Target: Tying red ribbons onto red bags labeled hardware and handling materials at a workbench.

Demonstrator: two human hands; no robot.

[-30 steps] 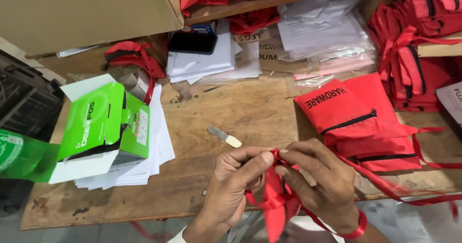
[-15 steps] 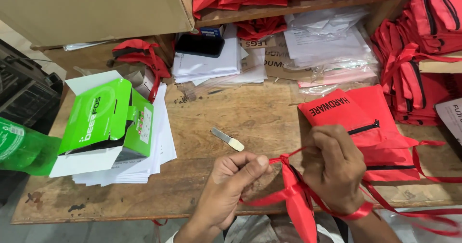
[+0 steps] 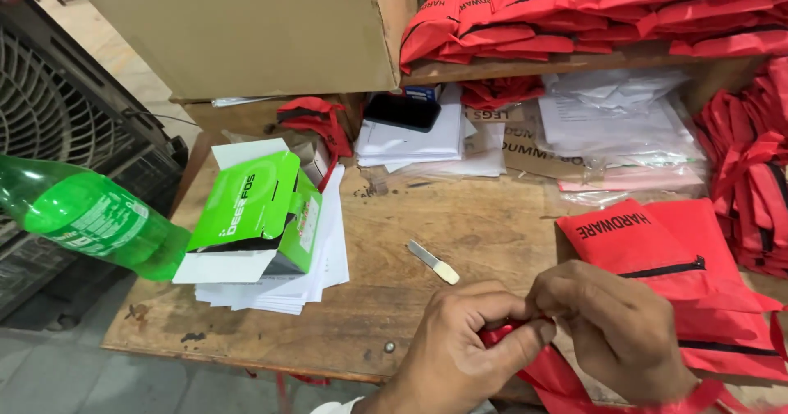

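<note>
Two hands: I see both meeting low at the front edge of the wooden worktop [image 3: 460,233].
Left hand [image 3: 455,352]: grip closed, thumb and fingers pinching the red strap [image 3: 566,377].
Right hand [image 3: 611,328]: grip curled tight over the same strap, knuckles touching the left.
Red strap: held between both hands, trailing down to the right.
Nearby: red zip pouch [image 3: 657,250] just beside my right hand; small white blade [image 3: 433,262] just beyond the hands; green box [image 3: 254,213] on papers, well left.

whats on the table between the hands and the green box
In the head view, a small flat blade-like tool lies on bare wood between the hands and the green box.
</note>
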